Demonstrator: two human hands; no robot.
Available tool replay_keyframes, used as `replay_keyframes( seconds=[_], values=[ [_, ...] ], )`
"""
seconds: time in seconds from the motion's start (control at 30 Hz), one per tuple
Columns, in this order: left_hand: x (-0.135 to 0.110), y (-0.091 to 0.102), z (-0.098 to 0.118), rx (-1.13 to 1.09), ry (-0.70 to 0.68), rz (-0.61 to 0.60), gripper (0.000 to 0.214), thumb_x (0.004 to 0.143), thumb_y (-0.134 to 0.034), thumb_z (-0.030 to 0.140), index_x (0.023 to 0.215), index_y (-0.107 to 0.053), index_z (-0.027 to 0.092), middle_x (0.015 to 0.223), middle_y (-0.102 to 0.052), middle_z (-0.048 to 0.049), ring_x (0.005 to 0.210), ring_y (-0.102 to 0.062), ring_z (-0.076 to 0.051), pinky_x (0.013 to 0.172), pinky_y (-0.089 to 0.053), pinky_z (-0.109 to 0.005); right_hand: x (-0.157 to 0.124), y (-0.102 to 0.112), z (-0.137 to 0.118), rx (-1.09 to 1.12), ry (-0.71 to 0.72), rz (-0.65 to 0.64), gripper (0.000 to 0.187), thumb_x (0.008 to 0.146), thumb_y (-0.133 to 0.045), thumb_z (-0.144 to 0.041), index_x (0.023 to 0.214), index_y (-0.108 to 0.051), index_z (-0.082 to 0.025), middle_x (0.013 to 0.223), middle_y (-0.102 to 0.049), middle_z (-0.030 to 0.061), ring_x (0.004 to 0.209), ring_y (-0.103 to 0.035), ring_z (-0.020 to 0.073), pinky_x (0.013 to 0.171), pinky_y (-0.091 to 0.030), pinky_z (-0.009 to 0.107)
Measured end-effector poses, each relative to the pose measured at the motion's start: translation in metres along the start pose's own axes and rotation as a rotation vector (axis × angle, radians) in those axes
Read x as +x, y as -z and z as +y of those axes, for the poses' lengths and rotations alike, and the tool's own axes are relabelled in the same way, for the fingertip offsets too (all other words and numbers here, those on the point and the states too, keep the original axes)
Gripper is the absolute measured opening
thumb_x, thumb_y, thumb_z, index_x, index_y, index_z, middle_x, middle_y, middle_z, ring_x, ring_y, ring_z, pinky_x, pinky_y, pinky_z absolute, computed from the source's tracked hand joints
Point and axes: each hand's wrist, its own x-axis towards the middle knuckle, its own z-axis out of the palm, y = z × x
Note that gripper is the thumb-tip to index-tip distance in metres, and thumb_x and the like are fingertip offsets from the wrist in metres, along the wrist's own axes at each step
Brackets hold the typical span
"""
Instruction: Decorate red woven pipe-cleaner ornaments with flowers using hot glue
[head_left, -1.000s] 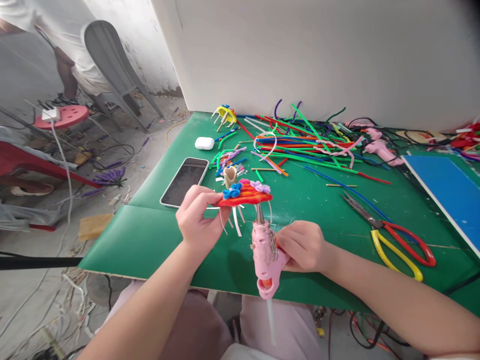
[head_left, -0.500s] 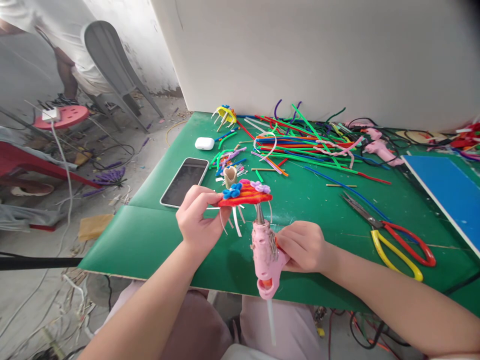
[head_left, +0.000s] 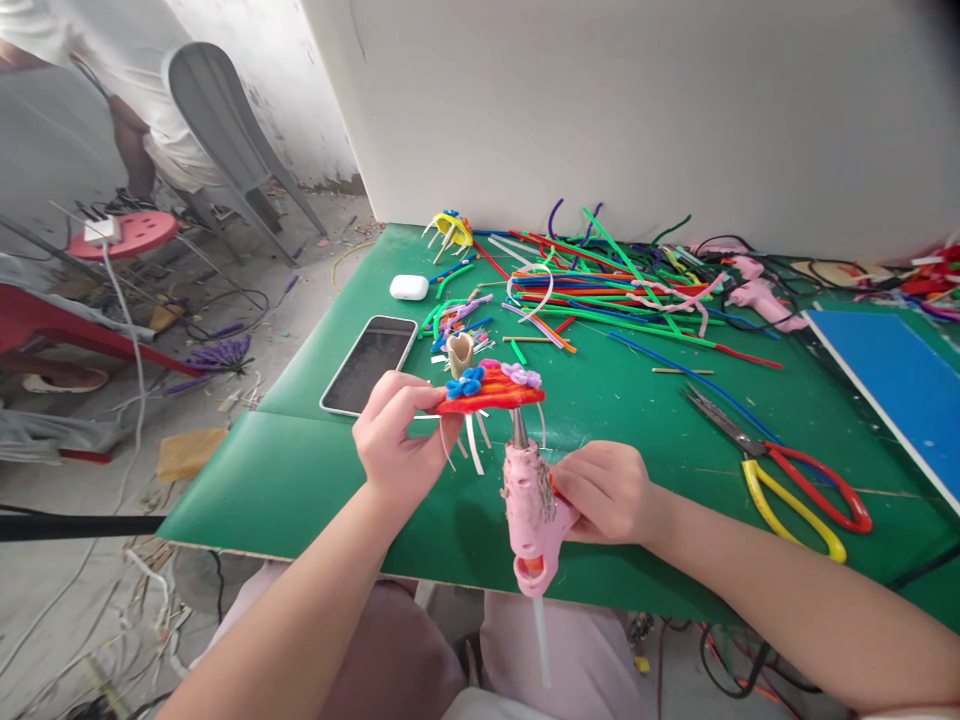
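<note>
My left hand (head_left: 395,445) pinches the left edge of a flat red and orange pipe-cleaner piece (head_left: 491,390) with small blue and purple flowers on top and white strips hanging below. My right hand (head_left: 604,492) is wrapped round a pink glue gun (head_left: 531,505), nozzle up, its tip touching the underside of the piece. Both are held above the near part of the green table (head_left: 300,470).
A phone (head_left: 370,362), a white earbud case (head_left: 409,287) and a small beige roll (head_left: 460,352) lie ahead to the left. Many coloured pipe cleaners (head_left: 600,285) cover the back. Red and yellow scissors (head_left: 787,470) and a blue board (head_left: 896,385) lie to the right. A person sits on a chair (head_left: 225,130) far left.
</note>
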Motion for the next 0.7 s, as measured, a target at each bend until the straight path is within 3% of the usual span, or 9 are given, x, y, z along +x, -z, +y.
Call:
replay_keyframes(
  seconds=[0.7],
  values=[
    [-0.0003, 0.0006, 0.0, 0.005, 0.011, -0.002, 0.018, 0.063, -0.067, 0.007, 0.071, -0.054, 0.018, 0.068, -0.051, 0.0012, 0.061, -0.048, -0.01, 0.053, -0.039, -0.023, -0.0011, -0.0017, -0.0007, -0.002, -0.01, 0.02, 0.032, 0.084, -0.051, -0.043, 0.084, -0.056, -0.011, 0.056, -0.058, 0.001, 0.048, -0.05, 0.0115, 0.047, -0.029, 0.027]
  ],
)
